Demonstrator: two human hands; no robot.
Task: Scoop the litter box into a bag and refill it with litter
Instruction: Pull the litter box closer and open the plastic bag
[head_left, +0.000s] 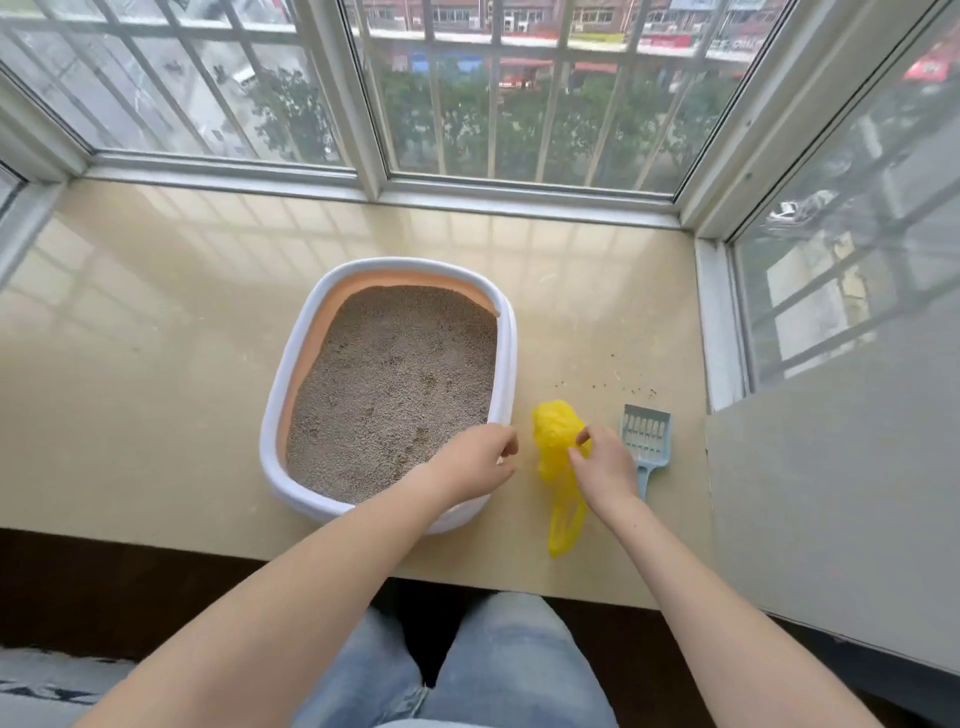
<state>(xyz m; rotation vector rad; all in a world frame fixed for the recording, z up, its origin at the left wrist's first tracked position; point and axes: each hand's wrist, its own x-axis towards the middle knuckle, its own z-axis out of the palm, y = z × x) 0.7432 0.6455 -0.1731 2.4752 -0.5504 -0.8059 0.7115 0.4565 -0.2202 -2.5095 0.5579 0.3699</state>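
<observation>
Right of box (291, 395): bag (553, 431) pinched by right hand (605, 467), unopened; left hand (475, 460) empty, loosely curled; scoop (647, 439) untouched; scooping, refill pending.

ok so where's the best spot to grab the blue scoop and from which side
Probably by the handle, the narrow stem pointing back toward the person. The scoop lies flat on the sill with its slotted head facing the window, so come from above at the near end. The right hand is closest, but it is pinching the yellow bag.
</observation>
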